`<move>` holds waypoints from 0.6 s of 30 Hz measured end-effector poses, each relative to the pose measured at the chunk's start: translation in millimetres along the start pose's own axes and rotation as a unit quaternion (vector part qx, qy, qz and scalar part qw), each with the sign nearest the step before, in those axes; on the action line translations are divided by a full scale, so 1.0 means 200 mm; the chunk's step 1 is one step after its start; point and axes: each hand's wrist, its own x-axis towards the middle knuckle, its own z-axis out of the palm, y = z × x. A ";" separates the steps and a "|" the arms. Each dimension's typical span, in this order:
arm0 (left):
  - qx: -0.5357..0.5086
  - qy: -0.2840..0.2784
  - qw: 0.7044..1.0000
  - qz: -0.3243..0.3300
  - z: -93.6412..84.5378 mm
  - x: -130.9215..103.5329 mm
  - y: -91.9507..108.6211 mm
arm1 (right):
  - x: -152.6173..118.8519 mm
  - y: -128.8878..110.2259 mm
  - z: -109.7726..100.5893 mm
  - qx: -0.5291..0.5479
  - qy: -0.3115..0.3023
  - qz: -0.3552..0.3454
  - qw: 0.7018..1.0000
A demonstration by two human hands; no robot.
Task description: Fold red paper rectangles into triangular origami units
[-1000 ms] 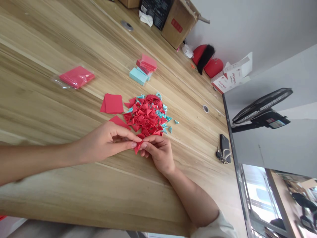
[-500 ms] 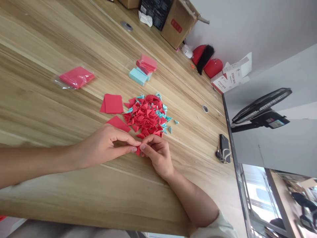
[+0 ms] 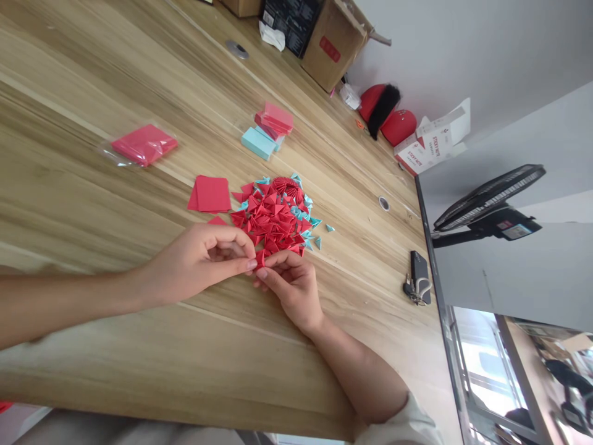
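Observation:
A small folded red paper piece (image 3: 260, 259) is pinched between my left hand (image 3: 206, 259) and my right hand (image 3: 294, 287), whose fingertips nearly meet. Just beyond them lies a heap of folded red paper triangles (image 3: 273, 216), with light blue triangles (image 3: 301, 213) around its right side. Flat red paper squares (image 3: 213, 194) rest left of the heap. Another red sheet (image 3: 217, 220) is mostly hidden behind my left hand.
Farther back on the wooden table (image 3: 139, 247) are a bagged red paper pack (image 3: 145, 145) and red and blue paper stacks (image 3: 259, 142). Cardboard box (image 3: 334, 43), red cap (image 3: 398, 125), sticky-note box (image 3: 430, 142), black fan (image 3: 491, 201) and black case with keys (image 3: 419, 275) line the far side.
My left hand has moved slightly up and left, covering more of the loose red sheet. The small red piece has turned and now points up between my fingertips.

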 end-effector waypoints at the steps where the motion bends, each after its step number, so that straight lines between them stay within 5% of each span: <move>1: 0.002 -0.002 1.000 -0.006 0.00 0.00 0.00 | 0.00 0.00 0.00 0.001 0.007 -0.002 1.000; 12: -0.034 -0.006 0.998 -0.053 0.01 0.00 0.00 | -0.03 0.06 0.01 -0.106 0.077 -0.178 0.975; 18: -0.007 0.000 0.999 -0.043 -0.01 0.00 0.00 | -0.04 0.05 0.02 -0.120 0.080 -0.137 0.980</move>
